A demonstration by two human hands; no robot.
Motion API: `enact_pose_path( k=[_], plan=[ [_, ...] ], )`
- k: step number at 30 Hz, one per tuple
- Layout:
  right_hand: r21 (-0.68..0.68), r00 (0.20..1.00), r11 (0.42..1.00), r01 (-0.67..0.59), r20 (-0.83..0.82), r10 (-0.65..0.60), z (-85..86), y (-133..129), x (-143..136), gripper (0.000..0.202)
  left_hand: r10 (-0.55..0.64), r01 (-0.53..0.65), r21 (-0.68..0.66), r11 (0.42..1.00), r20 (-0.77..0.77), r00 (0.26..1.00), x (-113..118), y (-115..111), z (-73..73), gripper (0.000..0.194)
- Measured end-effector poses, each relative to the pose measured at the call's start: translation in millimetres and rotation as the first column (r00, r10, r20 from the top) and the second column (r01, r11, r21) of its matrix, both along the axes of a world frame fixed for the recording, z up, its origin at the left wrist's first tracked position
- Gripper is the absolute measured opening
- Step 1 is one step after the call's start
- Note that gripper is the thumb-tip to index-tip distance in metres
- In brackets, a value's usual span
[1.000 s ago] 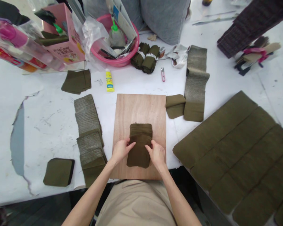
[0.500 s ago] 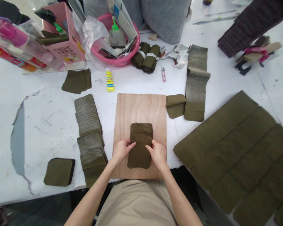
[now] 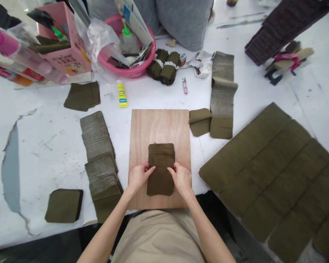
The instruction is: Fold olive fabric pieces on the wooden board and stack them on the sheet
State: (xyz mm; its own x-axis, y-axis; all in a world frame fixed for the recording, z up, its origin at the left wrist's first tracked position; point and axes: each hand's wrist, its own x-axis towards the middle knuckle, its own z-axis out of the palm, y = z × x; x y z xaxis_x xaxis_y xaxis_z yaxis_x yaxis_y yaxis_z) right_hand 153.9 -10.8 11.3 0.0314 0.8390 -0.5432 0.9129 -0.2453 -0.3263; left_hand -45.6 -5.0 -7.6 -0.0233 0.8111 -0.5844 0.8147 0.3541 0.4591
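Observation:
An olive-green stack of cloth pieces (image 3: 161, 180) lies on a light wooden board (image 3: 160, 126) right in front of me. My left hand (image 3: 138, 176) pinches its left edge between thumb and fingers. On the opposite edge, my right hand (image 3: 181, 178) grips the same stack at about the same height. Both thumbs rest on top of the cloth, and the other fingertips are partly hidden at its sides. Left of the board is a row of overlapping olive pieces (image 3: 98, 137). Folded olive cloth (image 3: 200, 121) touches the board's right side.
Large olive panels (image 3: 265, 164) cover the right side. At the back stand a pink basket (image 3: 150, 54), a pink box (image 3: 68, 60) and rolled cloth bundles (image 3: 168, 69). A yellow tube (image 3: 122, 95) and small snips (image 3: 184, 86) lie beyond the board. A green stack (image 3: 63, 205) sits front left.
The view has shifted slightly, so most things appear a little further left. Both hands keep their hold on the cloth stack, with hardly any movement.

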Motion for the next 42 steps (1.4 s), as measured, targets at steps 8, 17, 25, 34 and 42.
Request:
enact_pose_path(
  k=[8, 17, 25, 34, 42],
  plan=[
    [0.027, 0.999, 0.999, 0.019, 0.025, -0.019, -4.0, -1.2, -2.1, 0.021, -0.014, 0.015, 0.016, 1.0, -0.037, 0.999, 1.5, -1.4, 2.3, 0.033],
    [0.138, 0.994, 0.986, 0.092, -0.065, -0.084, -8.2, -4.9, 7.5, 0.021, 0.059, -0.055, 0.1, 0.993, -0.033, 0.998, -0.3, -5.9, 1.9, 0.03],
    [0.301, 0.944, 0.94, 0.159, -0.324, -0.055, -13.5, 12.6, 12.6, 0.014, 0.115, -0.131, 0.197, 0.972, 0.087, 0.99, -4.5, -1.7, 2.8, 0.028],
    [0.246, 0.944, 0.948, 0.202, -0.308, -0.121, -22.6, 20.0, 9.5, 0.015, -0.062, 0.053, 0.375, 0.925, 0.011, 0.998, 1.4, 5.3, 2.0, 0.02],
    [0.2, 0.956, 0.969, 0.146, -0.282, -0.085, -19.9, 22.5, 12.7, 0.008, -0.164, 0.181, 0.35, 0.919, -0.079, 0.983, 4.0, 10.7, 5.2, 0.027]
  ],
)
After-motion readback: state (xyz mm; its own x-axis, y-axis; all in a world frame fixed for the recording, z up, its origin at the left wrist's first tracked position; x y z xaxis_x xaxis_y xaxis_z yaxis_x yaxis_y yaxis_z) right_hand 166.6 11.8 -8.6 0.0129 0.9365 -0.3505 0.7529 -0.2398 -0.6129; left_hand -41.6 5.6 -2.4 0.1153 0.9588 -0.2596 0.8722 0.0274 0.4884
